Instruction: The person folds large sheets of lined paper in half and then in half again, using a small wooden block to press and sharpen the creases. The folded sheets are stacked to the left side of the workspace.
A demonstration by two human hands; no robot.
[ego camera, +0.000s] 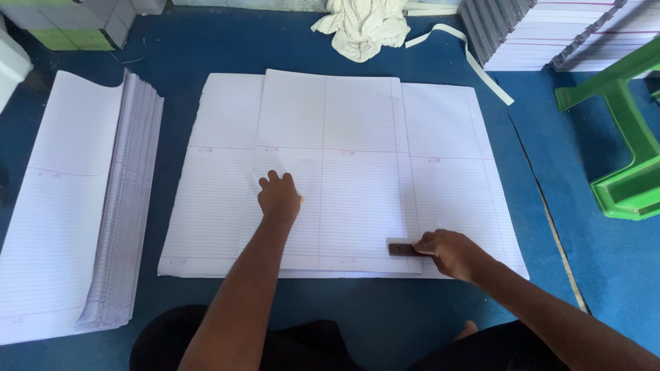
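A large stack of white ruled paper sheets (447,144) lies on the blue floor in front of me. On top of it rests a folded ruled sheet (344,117). My left hand (279,197) presses down on the folded sheet with fingers curled, near its left half. My right hand (450,251) grips a small dark brown flat tool (402,249) and holds it against the folded sheet's lower right edge.
A second pile of folded ruled sheets (75,199) lies at the left. A crumpled white cloth (363,27) and a white strip (474,58) sit at the back. Stacked paper bundles (550,34) stand at the back right, beside a green plastic stool (629,137).
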